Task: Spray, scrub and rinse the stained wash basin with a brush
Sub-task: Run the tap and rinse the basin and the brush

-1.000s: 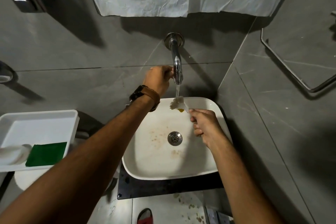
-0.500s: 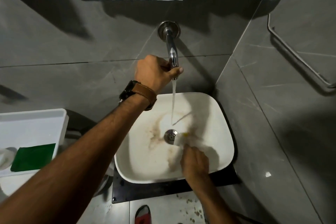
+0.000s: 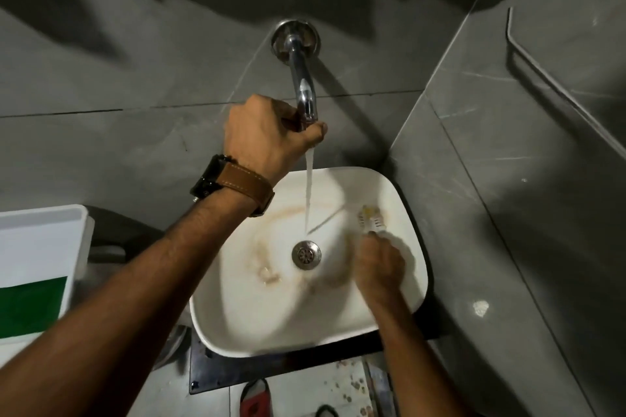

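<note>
A white wash basin (image 3: 237,332) with brown stains sits below a chrome wall tap (image 3: 303,85). Water runs from the spout down beside the metal drain (image 3: 306,254). My left hand (image 3: 267,135), with a brown-strapped watch on the wrist, is closed around the end of the tap. My right hand (image 3: 379,267) is inside the basin at its right side, blurred, gripping a small brush (image 3: 370,218). The brush's pale bristle head rests on the basin's right inner wall. The brush handle is hidden in my fist.
A white tray (image 3: 44,240) with a green pad (image 3: 30,305) stands at the left. The basin rests on a dark slab (image 3: 271,372). Grey tiled walls close in behind and on the right, where a metal rail (image 3: 555,78) runs. A red-and-black sandal (image 3: 255,399) shows on the floor below.
My right hand carried the brush from under the tap down to the drain, then over to the basin's right wall. The water stream grew stronger. My left hand stayed on the tap.
</note>
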Demonstrator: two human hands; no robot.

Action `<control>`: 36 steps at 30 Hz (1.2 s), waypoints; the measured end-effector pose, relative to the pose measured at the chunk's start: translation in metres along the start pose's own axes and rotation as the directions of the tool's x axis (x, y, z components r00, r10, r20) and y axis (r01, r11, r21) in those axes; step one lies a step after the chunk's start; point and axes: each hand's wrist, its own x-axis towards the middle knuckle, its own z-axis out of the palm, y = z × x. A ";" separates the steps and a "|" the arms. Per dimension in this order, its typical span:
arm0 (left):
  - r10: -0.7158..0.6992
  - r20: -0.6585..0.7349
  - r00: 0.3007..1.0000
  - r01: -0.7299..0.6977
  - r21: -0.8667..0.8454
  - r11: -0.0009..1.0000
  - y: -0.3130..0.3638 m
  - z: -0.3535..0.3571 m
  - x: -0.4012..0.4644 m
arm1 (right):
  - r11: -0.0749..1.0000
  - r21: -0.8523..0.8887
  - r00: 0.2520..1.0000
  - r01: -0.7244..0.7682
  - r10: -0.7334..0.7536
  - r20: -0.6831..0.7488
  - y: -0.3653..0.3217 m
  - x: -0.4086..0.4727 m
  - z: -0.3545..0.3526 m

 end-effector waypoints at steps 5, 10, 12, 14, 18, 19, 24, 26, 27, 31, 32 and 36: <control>-0.005 0.009 1.000 0.005 -0.008 1.000 0.000 0.000 -0.002 | 0.965 -0.201 0.985 0.169 -0.172 0.000 0.007 -0.046 -0.007; -0.011 0.055 0.998 0.011 -0.012 1.000 0.000 -0.002 0.000 | 0.946 0.080 0.769 0.313 -0.302 0.563 -0.056 -0.112 0.026; -0.016 0.047 0.999 0.017 -0.022 1.000 0.000 -0.001 0.000 | 0.934 0.109 0.728 0.340 -0.334 0.599 -0.059 -0.125 0.023; -0.027 0.040 0.999 0.028 -0.037 0.999 0.000 0.000 -0.001 | 0.900 -0.022 0.766 0.436 -0.358 0.534 -0.041 -0.113 0.010; -0.041 0.036 0.998 0.043 -0.057 0.997 0.000 -0.001 -0.001 | 0.851 -0.425 0.930 0.309 -0.176 0.322 0.026 -0.049 -0.036; -0.040 0.043 0.998 0.043 -0.062 0.997 0.001 -0.002 -0.001 | 0.846 -0.465 0.951 0.263 -0.144 0.275 0.041 -0.040 -0.045; -0.042 0.075 0.996 0.049 -0.089 0.995 -0.001 -0.002 -0.001 | 0.922 -0.246 0.907 0.299 -0.194 0.375 0.033 -0.074 -0.008; -0.043 0.076 0.996 0.049 -0.085 0.995 -0.002 -0.001 0.000 | 0.980 0.035 0.831 0.197 -0.186 0.525 -0.005 -0.085 0.018; -0.041 0.077 0.996 0.047 -0.083 0.995 -0.003 -0.001 0.000 | 0.978 0.201 0.777 0.061 -0.173 0.606 -0.023 -0.084 0.028; -0.030 0.079 0.996 0.036 -0.072 0.997 -0.004 -0.001 0.002 | 0.585 0.613 0.730 -0.531 -0.050 0.681 -0.046 -0.044 0.031; -0.030 0.073 0.997 0.035 -0.070 0.997 -0.005 -0.001 0.001 | 0.499 0.651 0.751 -0.572 0.000 0.660 -0.044 -0.032 0.024; -0.028 0.081 0.996 0.035 -0.090 0.995 -0.004 0.001 0.000 | 0.273 0.748 0.783 -0.605 0.033 0.621 -0.029 0.002 -0.021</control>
